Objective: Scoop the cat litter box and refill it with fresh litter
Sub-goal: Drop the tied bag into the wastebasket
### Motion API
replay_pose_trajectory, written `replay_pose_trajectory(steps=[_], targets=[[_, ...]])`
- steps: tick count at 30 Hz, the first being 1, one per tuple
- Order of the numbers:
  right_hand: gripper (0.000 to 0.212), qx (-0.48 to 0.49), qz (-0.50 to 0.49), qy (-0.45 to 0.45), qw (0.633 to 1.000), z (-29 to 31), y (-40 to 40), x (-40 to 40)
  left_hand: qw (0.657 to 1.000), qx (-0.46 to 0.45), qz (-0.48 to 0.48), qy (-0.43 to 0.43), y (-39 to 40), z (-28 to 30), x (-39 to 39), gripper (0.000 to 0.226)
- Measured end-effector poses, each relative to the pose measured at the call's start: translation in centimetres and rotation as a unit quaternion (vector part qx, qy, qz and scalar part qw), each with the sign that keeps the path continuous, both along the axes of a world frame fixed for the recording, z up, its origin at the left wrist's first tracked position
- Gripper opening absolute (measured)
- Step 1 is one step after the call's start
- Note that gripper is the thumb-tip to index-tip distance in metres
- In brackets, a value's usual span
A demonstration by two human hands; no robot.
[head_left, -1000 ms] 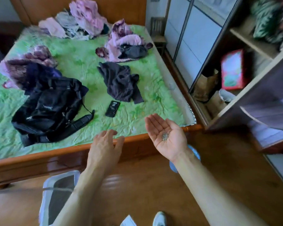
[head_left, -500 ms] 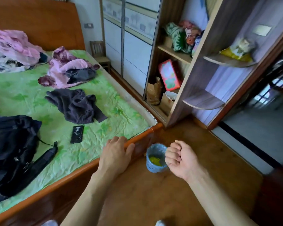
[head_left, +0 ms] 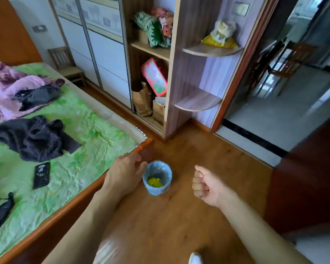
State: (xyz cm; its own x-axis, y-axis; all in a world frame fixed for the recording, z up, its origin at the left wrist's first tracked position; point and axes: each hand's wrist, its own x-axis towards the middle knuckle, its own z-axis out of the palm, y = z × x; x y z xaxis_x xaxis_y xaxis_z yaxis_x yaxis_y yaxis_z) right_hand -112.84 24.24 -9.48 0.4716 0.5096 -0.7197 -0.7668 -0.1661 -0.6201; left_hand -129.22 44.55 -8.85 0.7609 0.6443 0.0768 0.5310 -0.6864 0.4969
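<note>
Evidently the right hand [head_left: 205, 184] is fisted, its contents hidden.

Below my hands stands a pale blue bin [head_left: 157, 178] with something yellow at its bottom, on a warm brown wooden floor [head_left: 189, 216]. My bed sheet [head_left: 95, 134] is bright green with a mottled leafy pattern, edged by an orange-brown frame [head_left: 69, 210]. On it lie a dark purple-black garment [head_left: 34, 138], a black phone [head_left: 41, 175] and pink-mauve clothes [head_left: 10, 88].

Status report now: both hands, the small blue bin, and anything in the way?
Left hand open, beside the blue bin. Right hand a closed fist; contents not visible. Bin upright on the floor, something yellow inside. Nothing between fist and bin.
</note>
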Motion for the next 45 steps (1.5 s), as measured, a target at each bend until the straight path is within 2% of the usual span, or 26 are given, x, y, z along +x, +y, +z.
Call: replay_pose_trajectory(steps=[3,6,10,13,19,22,27,30,34,39,45], targets=[[0.047,-0.002,0.021,-0.047,0.999,-1.1,-0.8,4.6,0.999,0.006,-0.018,0.030,-1.4,-0.8,4.2,0.026],[0.046,-0.004,0.064,-0.093,0.994,-1.3,-1.2,9.2,0.998,-0.011,0.006,0.059,-2.8,-1.3,7.8,0.026],[0.043,-0.045,0.158,-0.181,0.970,-1.9,-0.7,14.6,0.995,-0.023,0.029,0.089,-4.3,-2.4,11.0,0.025],[0.041,-0.059,0.200,-0.213,0.955,-2.6,1.0,17.6,0.993,-0.019,0.052,0.109,-4.6,-2.7,12.7,0.028],[0.040,-0.071,0.262,-0.231,0.934,-4.4,6.6,21.0,0.987,-0.044,0.084,0.126,-0.7,-4.6,15.0,0.029],[0.041,-0.097,0.282,-0.270,0.915,-5.5,9.6,22.9,0.986,-0.053,0.085,0.135,2.8,-6.6,17.6,0.029],[0.042,-0.187,0.341,-0.338,0.857,-6.6,15.3,26.4,0.979,-0.097,0.070,0.165,7.6,-10.3,22.0,0.034],[0.044,-0.211,0.389,-0.401,0.802,-7.2,19.6,27.8,0.976,-0.116,0.083,0.165,10.1,-11.5,23.7,0.034],[0.046,-0.191,0.438,-0.405,0.780,-10.0,23.8,28.4,0.970,-0.142,0.120,0.159,13.1,-12.7,23.9,0.036],[0.050,-0.171,0.562,-0.453,0.671,-14.6,28.2,29.8,0.954,-0.159,0.185,0.174,15.3,-14.8,24.4,0.036],[0.050,-0.104,0.645,-0.485,0.581,-21.5,33.4,33.0,0.923,-0.185,0.258,0.218,15.9,-20.1,27.7,0.033]])
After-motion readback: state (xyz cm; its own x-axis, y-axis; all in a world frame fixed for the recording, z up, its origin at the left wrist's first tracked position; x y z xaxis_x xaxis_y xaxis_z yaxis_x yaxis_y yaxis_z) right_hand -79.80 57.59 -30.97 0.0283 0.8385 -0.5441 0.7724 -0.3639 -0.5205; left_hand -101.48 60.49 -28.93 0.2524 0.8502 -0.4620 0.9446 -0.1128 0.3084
